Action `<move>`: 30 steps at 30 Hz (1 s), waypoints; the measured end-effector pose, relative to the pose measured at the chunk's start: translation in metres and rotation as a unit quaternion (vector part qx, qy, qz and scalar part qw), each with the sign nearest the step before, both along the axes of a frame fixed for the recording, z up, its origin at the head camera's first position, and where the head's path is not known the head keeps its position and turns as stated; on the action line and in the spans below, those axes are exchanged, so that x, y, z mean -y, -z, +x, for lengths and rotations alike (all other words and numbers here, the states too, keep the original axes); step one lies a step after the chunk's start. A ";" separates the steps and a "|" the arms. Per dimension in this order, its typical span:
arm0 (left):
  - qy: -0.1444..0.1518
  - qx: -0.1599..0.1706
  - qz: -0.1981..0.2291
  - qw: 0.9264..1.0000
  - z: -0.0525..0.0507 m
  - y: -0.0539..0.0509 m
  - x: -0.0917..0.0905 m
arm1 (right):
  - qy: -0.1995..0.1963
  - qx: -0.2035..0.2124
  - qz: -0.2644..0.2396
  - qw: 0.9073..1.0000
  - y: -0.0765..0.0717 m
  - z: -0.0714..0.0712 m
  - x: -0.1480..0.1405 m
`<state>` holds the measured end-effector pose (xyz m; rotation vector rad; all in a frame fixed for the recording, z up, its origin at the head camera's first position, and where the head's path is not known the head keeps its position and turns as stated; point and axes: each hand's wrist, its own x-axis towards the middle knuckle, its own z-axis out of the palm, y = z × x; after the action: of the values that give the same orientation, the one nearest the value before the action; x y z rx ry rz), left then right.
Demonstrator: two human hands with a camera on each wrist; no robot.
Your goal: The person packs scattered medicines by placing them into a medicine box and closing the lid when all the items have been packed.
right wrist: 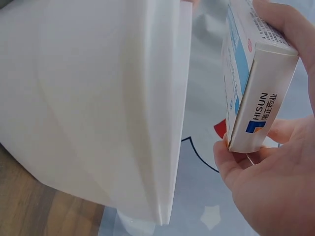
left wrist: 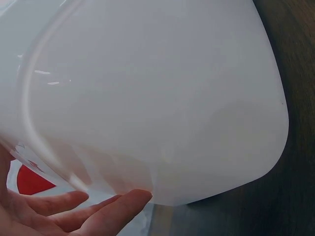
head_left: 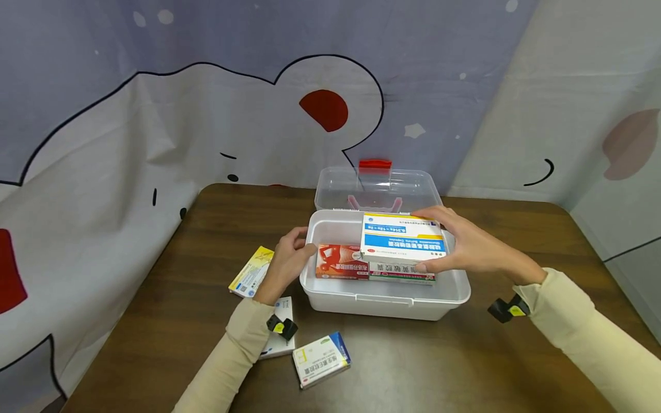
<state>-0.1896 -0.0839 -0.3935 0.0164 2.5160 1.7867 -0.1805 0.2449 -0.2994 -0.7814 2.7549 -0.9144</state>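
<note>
My right hand [head_left: 467,244] holds a white and blue medicine box [head_left: 403,236] by its ends, thumb at the near side and fingers at the far side. This medicine box is raised over the white plastic storage box [head_left: 356,304]. In the right wrist view its white end panel [right wrist: 263,101] faces the camera. My left hand [head_left: 286,261] grips the storage box's left rim, thumb over the edge and fingers along the outer wall [left wrist: 162,98]. Inside lie a red medicine box [head_left: 338,263] and a white and green medicine box [head_left: 403,277], the latter partly covered.
A clear lid [head_left: 330,189] with a red latch [head_left: 375,164] stands open behind the storage box. On the wooden table [head_left: 413,367] lie a yellow and white medicine box [head_left: 251,272], a white one [head_left: 285,312] partly under my left wrist, and a white and blue one [head_left: 321,360].
</note>
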 end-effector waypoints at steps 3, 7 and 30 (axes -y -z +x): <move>0.001 -0.004 0.006 1.000 -0.001 0.000 -0.001 | -0.002 0.008 -0.002 1.000 -0.001 -0.007 0.005; 0.001 -0.005 0.011 1.000 -0.001 0.000 -0.002 | -0.011 0.009 -0.003 1.000 -0.004 -0.016 0.012; -0.006 0.021 -0.002 1.000 0.000 0.000 0.000 | -0.052 0.005 0.025 0.998 0.002 -0.048 0.051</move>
<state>-0.1896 -0.0836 -0.3932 -0.0343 2.4954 1.7682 -0.2288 0.1937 -0.3011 -0.8992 2.6877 -0.8248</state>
